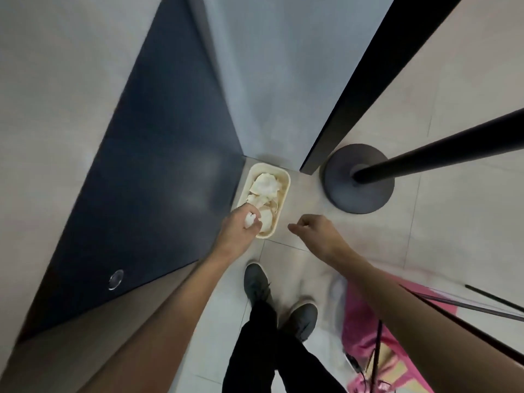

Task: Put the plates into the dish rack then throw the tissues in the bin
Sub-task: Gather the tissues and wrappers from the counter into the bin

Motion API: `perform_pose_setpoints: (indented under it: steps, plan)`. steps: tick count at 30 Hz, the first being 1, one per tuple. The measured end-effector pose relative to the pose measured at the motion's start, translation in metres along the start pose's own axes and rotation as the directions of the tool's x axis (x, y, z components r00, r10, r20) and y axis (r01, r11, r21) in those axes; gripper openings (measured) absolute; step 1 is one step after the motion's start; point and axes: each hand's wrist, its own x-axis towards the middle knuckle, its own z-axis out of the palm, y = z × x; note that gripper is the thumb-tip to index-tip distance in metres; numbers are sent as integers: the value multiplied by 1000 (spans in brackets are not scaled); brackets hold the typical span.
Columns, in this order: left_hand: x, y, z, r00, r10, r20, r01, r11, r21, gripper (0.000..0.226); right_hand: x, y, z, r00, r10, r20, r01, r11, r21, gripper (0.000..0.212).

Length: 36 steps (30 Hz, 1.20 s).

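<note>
Tissue ball in left hand, bin lengthwise beside cabinet

Pale beige tiled floor, seen from above as I look down. A cream, rounded-rectangular bin stands on it in the corner, just beside a dark blue panel, with crumpled tissues inside. To its right, apart from it, sits a round black base with a black pole rising from it. Nearer me, my two grey shoes stand on the tiles, left shoe ahead of right shoe. A blurred pink mat or cloth lies at lower right.
</note>
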Motion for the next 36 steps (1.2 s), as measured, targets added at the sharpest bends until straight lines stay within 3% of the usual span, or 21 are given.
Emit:
perform_pose_setpoints:
  steps: [5,13,19,25,31,36]
  plan:
    - [71,-65,42,999,-22,-44,25,998,59,8,79,30,44,999,36,30,-36,999,4,13]
    - [142,-138,99,992,118,-39,-107,970,217,16,181,53,89,989,-145,29,147,955,-258,28]
    - [152,-161,110,996,80,31,-85,950,300,34,207,56,99,980,-179,87,199,920,-339,52]
    - [130,-147,96,1000,25,9,-26,984,177,29,185,55,84,979,-185,85,203,918,-340,58]
    - [96,-102,82,999,7,-52,-5,1000,30,20,150,42,52,979,-200,48,205,933,-295,30]
    - [61,-48,62,990,11,-141,-27,993,-117,17,98,12,24,944,-329,-3,322,925,-201,14]
